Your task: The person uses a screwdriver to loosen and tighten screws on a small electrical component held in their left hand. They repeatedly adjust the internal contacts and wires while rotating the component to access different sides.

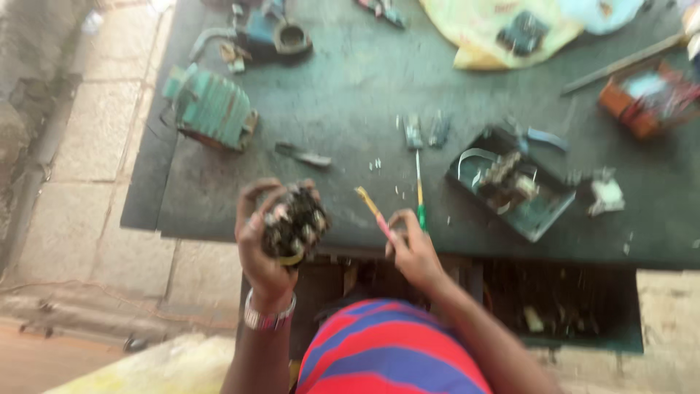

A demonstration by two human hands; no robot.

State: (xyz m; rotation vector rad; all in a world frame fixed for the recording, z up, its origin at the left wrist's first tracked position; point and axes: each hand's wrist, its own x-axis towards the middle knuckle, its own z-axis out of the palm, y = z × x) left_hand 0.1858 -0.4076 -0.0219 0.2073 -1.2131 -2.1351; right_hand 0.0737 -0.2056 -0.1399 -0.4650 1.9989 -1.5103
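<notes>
My left hand (261, 244) grips a dark round part (295, 222) wound with wires, held above the near edge of the dark workbench (350, 95). There is a metal watch band on that wrist. To the right, my right hand (412, 248) pinches a thin tool with a pink and yellow handle (373, 208), its tip pointing up and left toward the dark part. The picture is blurred, so fine detail is lost.
On the bench lie a green finned block (211, 108), a screwdriver with a green handle (419, 191), a shallow dark tray (536, 215) holding a small wired assembly, an orange box (645, 98), a yellow sheet (496, 29) and scattered small parts. Stone paving lies left.
</notes>
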